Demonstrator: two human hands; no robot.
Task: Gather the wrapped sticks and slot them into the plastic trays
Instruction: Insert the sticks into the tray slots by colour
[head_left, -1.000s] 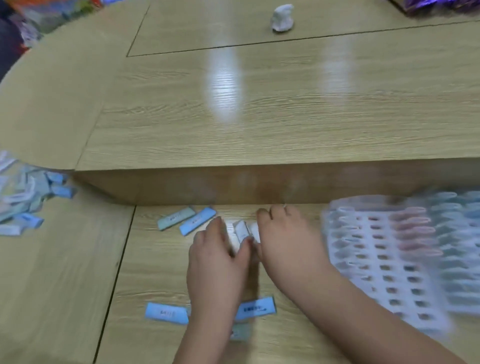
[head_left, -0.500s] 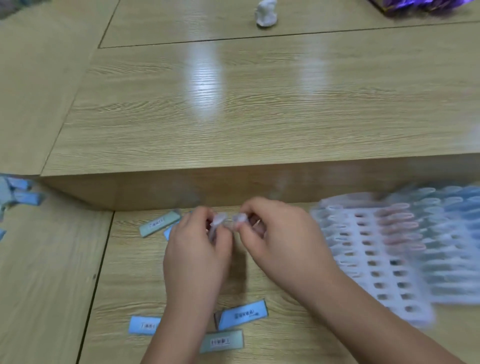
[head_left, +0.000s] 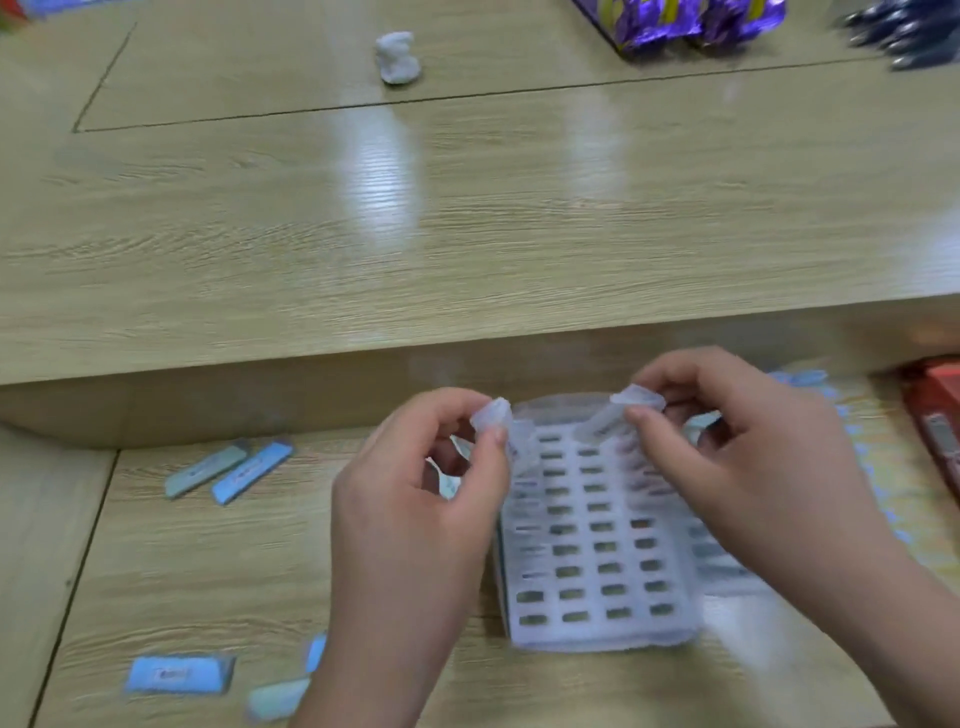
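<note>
Over the far end of a white slotted plastic tray (head_left: 587, 631), the left hand (head_left: 415, 499) pinches a pale wrapped stick (head_left: 493, 413) between thumb and forefinger. The right hand (head_left: 727, 457) pinches a second stick (head_left: 636, 400) the same way. Blue-wrapped sticks (head_left: 252, 472) lie loose on the table to the tray's left. To slot well, each held stick likely needs turning end-down over one empty hole before it is pressed in.

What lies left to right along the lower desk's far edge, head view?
Grey-green wrapped stick → blue wrapped stick → left hand → white slotted plastic tray → right hand → red box.
</note>
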